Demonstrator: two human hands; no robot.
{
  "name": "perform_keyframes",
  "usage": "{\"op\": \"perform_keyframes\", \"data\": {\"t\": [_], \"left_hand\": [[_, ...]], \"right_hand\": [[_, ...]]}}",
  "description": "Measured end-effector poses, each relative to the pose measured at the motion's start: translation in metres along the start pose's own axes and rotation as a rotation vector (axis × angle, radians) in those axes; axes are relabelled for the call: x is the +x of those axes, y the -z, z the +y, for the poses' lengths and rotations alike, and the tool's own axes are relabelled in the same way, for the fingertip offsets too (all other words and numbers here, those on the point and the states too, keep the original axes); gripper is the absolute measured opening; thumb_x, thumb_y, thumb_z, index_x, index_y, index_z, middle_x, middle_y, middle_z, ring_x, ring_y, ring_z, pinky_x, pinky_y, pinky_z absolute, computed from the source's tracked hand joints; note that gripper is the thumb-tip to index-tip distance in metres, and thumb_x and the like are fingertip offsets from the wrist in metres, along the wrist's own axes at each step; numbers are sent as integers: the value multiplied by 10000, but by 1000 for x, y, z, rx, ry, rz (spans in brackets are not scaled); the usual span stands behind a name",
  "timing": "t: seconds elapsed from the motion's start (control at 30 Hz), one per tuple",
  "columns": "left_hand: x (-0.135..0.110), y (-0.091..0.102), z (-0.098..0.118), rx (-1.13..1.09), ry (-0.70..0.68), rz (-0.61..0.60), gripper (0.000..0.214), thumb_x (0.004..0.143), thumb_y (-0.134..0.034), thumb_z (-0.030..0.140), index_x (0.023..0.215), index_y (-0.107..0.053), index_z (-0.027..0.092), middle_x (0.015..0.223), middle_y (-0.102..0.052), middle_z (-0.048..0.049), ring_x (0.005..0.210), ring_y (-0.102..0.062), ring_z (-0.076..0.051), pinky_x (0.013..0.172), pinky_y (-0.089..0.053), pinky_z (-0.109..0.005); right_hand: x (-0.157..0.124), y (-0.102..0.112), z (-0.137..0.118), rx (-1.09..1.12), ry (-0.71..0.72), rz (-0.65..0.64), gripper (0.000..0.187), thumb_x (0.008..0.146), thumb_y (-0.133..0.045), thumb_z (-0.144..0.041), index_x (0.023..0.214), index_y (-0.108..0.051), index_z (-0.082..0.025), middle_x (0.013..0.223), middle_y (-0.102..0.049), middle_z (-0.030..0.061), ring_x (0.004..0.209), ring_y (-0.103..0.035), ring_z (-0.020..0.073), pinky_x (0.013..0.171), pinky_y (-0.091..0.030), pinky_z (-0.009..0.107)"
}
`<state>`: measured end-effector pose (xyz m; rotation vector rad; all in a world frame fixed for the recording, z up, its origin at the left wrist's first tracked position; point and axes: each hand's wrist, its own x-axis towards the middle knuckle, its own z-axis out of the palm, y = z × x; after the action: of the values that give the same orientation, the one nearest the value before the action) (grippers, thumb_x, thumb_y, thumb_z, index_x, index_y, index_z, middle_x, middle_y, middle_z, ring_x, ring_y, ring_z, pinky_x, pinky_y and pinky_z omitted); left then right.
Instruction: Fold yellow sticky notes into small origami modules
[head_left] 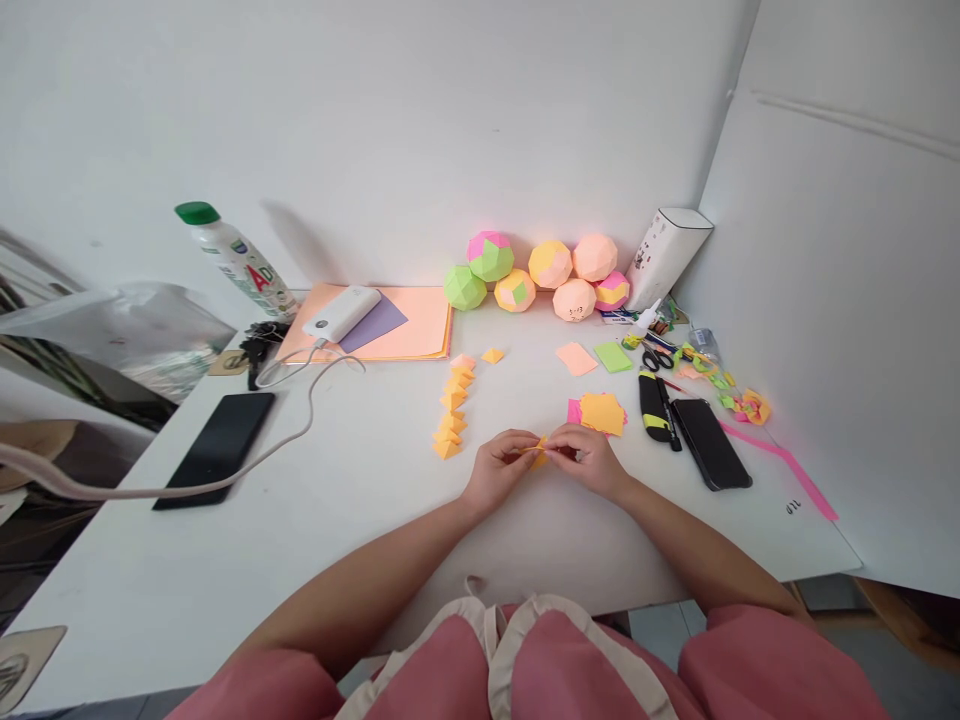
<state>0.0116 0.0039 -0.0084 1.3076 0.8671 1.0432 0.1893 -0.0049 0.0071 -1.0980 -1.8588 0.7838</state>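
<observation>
My left hand (499, 470) and my right hand (589, 462) meet over the white table (360, 520), both pinching a small orange folded paper piece (537, 451) between their fingertips. A row of several folded orange paper units (452, 405) lies just left of my hands. Beyond my right hand sits a stack of orange and pink square notes (601, 412).
Several paper polyhedron balls (540, 272) stand against the back wall. Orange sheets with a white power bank (343, 313) and cable lie back left, beside a black phone (217, 447) and a bottle (238, 258). To the right are a second phone (709, 442), marker, scissors and paper scraps.
</observation>
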Motion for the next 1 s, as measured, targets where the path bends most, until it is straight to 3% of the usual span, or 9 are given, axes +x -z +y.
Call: {"op": "perform_keyframes", "data": {"t": [0.3,0.6,1.0], "left_hand": [[-1,0,1,-58,-15,-58,174,742,-638,334,802,-703,184,923,-671,-83,853,-623,-185,764,-511,-332],[-2,3,2,-104,108,-22,164,697,-677,339,754,-704,187,894,-703,-56,827,-636,-183,758,-514,-320],[-3,5,7,-157,149,4,164,658,-711,336,729,-721,189,911,-697,-66,866,-636,-203,788,-522,-342]], "right_hand": [[1,-1,-7,-59,-29,-10,116,807,-560,-272,747,-616,-190,682,-577,31,542,-464,110,481,-394,249],[1,0,-3,-26,-86,-45,166,796,-576,-326,705,-579,-186,690,-568,28,536,-449,106,483,-388,250],[-2,-2,-1,171,-345,17,235,703,-676,-390,725,-586,-174,657,-593,1,558,-516,107,519,-439,248]]}}
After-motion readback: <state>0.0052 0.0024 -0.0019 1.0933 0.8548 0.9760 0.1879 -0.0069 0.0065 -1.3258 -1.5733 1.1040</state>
